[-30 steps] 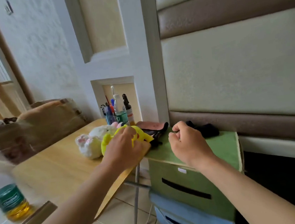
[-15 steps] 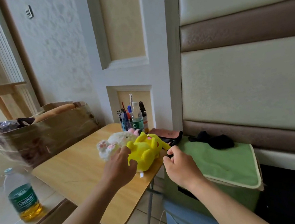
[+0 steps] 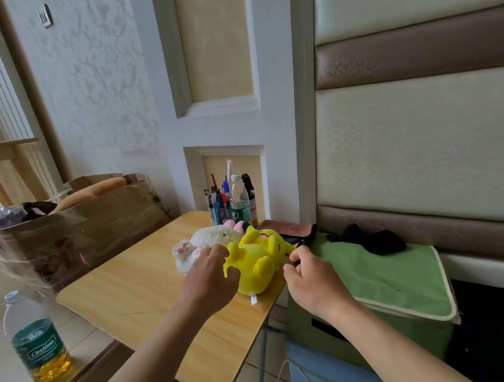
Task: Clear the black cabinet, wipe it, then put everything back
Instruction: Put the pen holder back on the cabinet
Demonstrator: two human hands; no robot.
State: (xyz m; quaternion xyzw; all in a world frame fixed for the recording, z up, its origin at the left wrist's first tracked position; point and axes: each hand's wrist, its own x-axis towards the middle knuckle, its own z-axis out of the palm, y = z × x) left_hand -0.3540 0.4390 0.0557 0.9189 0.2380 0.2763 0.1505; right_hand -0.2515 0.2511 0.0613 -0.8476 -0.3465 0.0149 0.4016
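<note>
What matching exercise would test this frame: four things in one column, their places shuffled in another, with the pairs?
1 yellow plush toy
2 black cloth
3 pen cup
4 large bottle

a on the green box lid
b at the table's back edge
c low at left, off the table
d at the table's right edge

Pairs: 1-d, 2-a, 3-b, 4-c

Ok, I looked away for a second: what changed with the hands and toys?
The left hand slid off the top of the yellow Pikachu plush to its side, uncovering it on the wooden table. The right hand moved from the green box lid to the table edge by the plush. The white plush and black cloth stayed.
</note>
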